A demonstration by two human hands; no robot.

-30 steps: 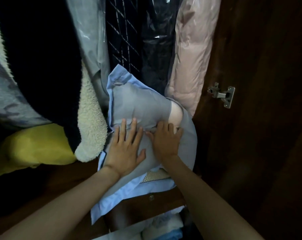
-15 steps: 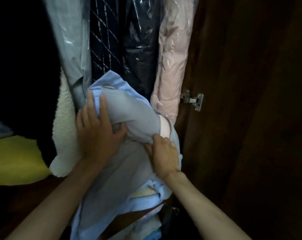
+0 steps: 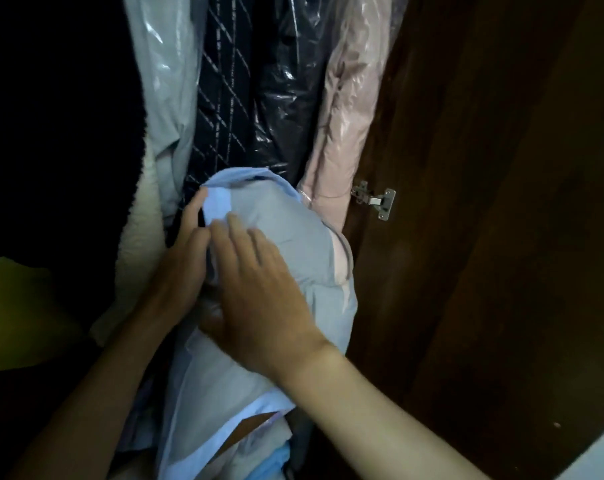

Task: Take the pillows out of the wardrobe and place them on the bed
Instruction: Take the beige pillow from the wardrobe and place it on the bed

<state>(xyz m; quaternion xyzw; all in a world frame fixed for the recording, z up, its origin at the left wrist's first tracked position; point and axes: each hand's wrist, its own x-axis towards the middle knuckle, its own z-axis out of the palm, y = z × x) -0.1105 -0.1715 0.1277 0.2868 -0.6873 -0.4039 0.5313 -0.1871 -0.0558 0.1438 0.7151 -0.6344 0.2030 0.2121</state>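
Note:
A grey-blue pillow with a light blue border stands on end inside the wardrobe, leaning against the hanging clothes. A pale pink inner pillow peeks out at its right side. My left hand wraps the pillow's left edge, thumb on the front and fingers hidden behind it. My right hand lies flat on the pillow's front with its fingers spread, slightly blurred. The pillow's lower end hangs over the shelf edge.
Hanging clothes crowd the space behind: a grey garment, a dark checked one, a pink one in plastic. White fleece and a yellow bundle sit left. The wooden wardrobe door with its hinge stands right.
My left hand slid from the pillow's front to its upper left edge and took hold. My right hand moved up from the lower right onto the front. The pillow's top has bulged up.

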